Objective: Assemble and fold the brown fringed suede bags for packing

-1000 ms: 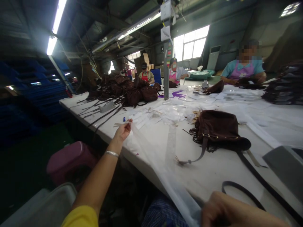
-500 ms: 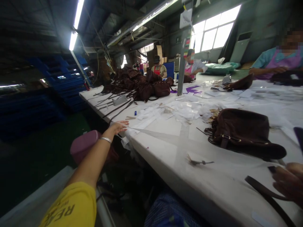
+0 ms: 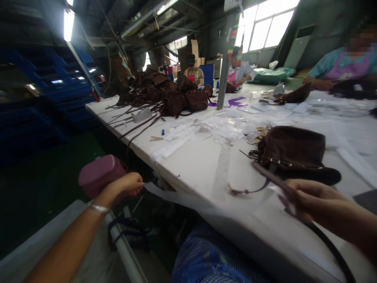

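My left hand [image 3: 131,183] is past the table's front edge, its fingers closed on the end of a thin, whitish see-through strip [image 3: 176,197]. The strip runs right from there over the table edge and blurs out. Over the table at the right, my right hand [image 3: 319,202] grips a dark brown strap [image 3: 273,177], whose long end curves down towards the bottom right. A small white piece shows by those fingers. Just behind the strap lies a dark brown leather bag [image 3: 294,153] with metal eyelets and a fringe. A thin dark cord with a tag end [image 3: 235,190] lies nearby.
Brown bags [image 3: 165,92] are heaped at the table's far left, their straps trailing. White wrapping sheets [image 3: 218,127] cover the middle. A metal post [image 3: 223,84] stands on the white table [image 3: 194,177]. A mauve stool [image 3: 101,173] is at left. Several people work across the table.
My left hand has drawn back from the table edge and closed on the strip, pulling it along. My right hand has come further into view, raising the strap beside the bag.
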Available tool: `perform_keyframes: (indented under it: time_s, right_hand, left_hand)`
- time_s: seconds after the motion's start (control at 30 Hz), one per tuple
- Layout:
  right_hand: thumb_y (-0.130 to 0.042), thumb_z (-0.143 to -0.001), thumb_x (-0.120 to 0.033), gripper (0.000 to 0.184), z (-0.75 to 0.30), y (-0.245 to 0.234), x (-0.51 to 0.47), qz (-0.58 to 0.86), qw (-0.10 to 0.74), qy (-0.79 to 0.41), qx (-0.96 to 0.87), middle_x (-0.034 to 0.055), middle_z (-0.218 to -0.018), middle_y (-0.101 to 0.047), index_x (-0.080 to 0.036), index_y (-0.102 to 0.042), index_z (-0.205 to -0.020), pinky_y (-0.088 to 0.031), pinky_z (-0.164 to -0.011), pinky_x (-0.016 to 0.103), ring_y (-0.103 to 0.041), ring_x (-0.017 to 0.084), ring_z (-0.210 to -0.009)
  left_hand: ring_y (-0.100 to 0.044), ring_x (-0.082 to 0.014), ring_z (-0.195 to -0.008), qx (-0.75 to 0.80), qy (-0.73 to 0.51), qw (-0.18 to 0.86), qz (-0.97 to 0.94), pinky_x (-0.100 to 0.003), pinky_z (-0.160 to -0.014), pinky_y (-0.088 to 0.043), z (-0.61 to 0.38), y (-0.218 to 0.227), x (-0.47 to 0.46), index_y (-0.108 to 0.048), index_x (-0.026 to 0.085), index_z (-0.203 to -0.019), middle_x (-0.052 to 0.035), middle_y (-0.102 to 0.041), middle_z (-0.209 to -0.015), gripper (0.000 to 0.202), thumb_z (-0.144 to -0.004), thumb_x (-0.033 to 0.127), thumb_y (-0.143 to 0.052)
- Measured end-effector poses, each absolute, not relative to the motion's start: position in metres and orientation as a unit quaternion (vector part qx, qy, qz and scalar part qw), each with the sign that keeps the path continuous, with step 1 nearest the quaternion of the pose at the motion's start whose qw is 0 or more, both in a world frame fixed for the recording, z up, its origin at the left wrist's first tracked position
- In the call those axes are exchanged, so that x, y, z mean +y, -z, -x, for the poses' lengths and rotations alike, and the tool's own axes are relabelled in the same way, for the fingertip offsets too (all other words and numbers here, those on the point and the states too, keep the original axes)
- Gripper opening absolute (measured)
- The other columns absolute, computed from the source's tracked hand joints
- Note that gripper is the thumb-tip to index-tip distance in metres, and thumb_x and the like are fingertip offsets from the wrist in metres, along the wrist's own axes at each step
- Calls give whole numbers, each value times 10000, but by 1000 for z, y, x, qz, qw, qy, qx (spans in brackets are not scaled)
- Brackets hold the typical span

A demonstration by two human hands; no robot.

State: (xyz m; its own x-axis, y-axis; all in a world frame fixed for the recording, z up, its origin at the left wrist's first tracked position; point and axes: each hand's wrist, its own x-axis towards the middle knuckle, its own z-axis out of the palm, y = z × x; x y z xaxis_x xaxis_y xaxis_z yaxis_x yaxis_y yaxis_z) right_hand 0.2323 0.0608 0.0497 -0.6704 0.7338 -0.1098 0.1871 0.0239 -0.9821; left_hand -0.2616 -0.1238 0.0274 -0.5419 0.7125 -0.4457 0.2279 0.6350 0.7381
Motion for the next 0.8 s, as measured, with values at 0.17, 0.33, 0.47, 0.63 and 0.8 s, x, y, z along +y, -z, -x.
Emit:
perform_keyframes:
  time_s: [0.17,0.33,0.47,0.63,0.8]
  right_hand:
    - [-711,-830,-505,367,-148,-60,38,228,83,-725,-644,11,-610,-596,-141,-673,-855,-334,-486,200,-491,85,-522]
    - [-707,-822,-532,407,-104,-42,19,178,74,-727,-659,11,-659,-621,-127,-673,-841,-401,-532,192,-547,95,-586]
    - [-687,-833,-546,416,-97,-23,11,188,101,-714,-667,29,-726,-663,-132,-662,-867,-414,-516,194,-580,100,-581]
    - [-662,-858,-528,385,-97,-10,9,185,124,-705,-673,28,-740,-668,-143,-665,-870,-411,-514,194,-584,100,-580]
    - [-639,-886,-442,294,-102,-11,3,188,128,-651,-724,1,-645,-635,-152,-674,-855,-407,-509,205,-571,112,-549]
  left_hand:
    - [-707,-235,-728,528,-283,649,-468,-270,-598,-524,123,-30,-134,-732,139,-967,-155,-740,-845,527,-894,606,-499]
    - [-585,-290,-1173,470,-509,592,-411,-352,-893,-514,38,4,-131,-659,178,-1237,-164,-633,-1258,572,-911,609,-470]
    - [-619,-242,-1082,375,-673,591,-241,-388,-968,-484,29,18,-114,-688,159,-1146,-121,-676,-1143,449,-970,499,-453]
    - [-650,-184,-937,354,-702,592,-174,-319,-879,-529,35,18,-106,-726,158,-1013,-74,-710,-1040,219,-897,328,-651]
    - [-668,-202,-867,392,-657,615,-192,-313,-794,-555,42,17,-104,-733,112,-928,-94,-720,-974,184,-796,239,-746]
